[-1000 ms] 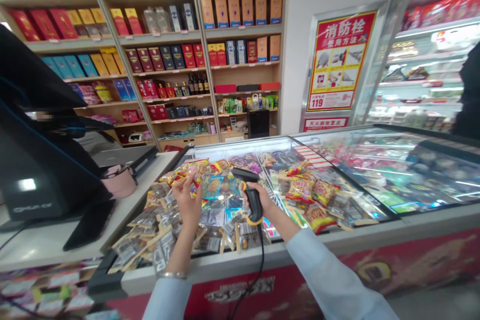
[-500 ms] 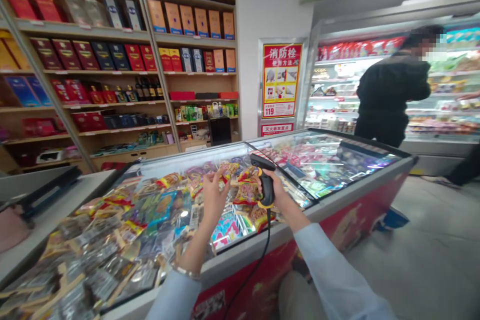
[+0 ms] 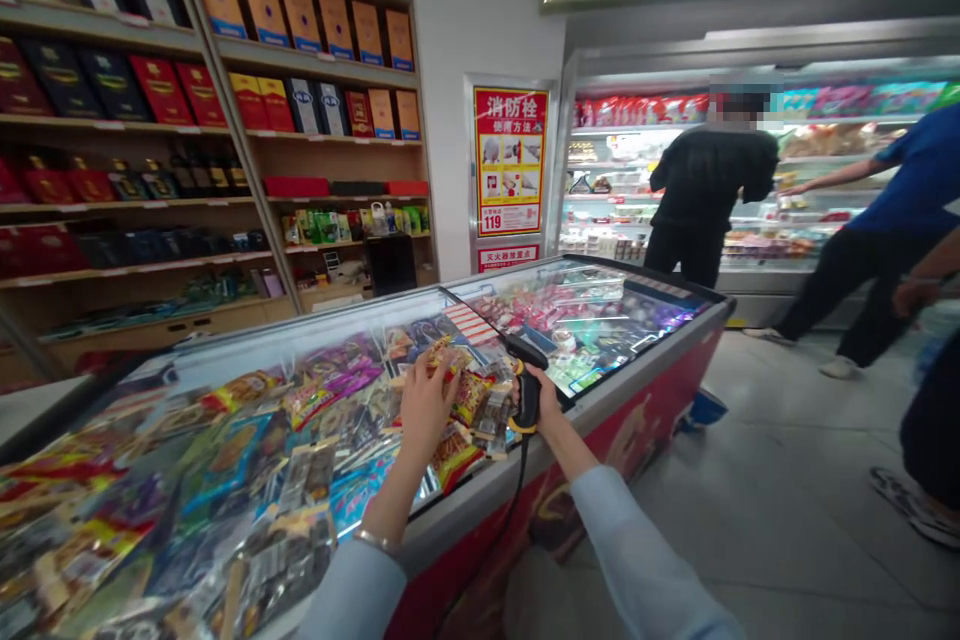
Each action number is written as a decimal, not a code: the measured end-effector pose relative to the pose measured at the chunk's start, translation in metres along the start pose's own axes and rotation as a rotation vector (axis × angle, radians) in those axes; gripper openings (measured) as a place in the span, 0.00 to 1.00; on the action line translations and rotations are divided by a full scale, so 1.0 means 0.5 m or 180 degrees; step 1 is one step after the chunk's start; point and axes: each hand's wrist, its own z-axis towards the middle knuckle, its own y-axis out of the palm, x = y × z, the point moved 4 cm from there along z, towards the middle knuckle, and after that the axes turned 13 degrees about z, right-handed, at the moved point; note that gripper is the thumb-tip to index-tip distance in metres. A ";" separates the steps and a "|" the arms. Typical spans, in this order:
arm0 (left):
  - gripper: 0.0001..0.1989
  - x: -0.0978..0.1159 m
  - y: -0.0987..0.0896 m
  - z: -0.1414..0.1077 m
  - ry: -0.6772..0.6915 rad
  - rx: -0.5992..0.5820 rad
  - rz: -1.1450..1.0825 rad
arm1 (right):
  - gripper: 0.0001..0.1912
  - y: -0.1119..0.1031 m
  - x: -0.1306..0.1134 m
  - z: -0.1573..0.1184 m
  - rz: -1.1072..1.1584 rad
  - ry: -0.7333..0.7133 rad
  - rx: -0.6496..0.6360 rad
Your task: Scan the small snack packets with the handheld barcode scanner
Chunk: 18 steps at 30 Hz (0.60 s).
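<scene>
My left hand (image 3: 426, 408) reaches over the chest freezer (image 3: 480, 476), its fingers curled on a shiny yellow-and-red packet (image 3: 444, 352). Part of that packet is hidden behind the fingers. In my right hand (image 3: 549, 404) is a black and yellow barcode scanner (image 3: 529, 395), gripped by its handle, with its head tilted to the left. From the handle a black cable (image 3: 517, 495) hangs down along the freezer's front. Another yellow-and-red packet (image 3: 470, 394) lies between my hands, and a similar packet (image 3: 454, 455) is nearer the front edge.
Several wrapped packets and clear-bagged goods with wooden sticks (image 3: 270, 560) cover the freezer's left side. Shelves of boxes (image 3: 322, 20) stand behind. At the right, a person in black (image 3: 709, 190) and one in blue (image 3: 896, 185) stand by a lit fridge (image 3: 607, 125).
My view has turned to the right. The scanner stays in my right hand, and my left hand stays by the yellow-and-red packets. The person in blue and another at the right edge have come into view.
</scene>
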 end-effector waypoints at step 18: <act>0.22 -0.009 0.052 0.009 0.0261 -0.0509 0.0378 | 0.13 0.005 0.006 0.014 0.0206 0.0186 -0.0046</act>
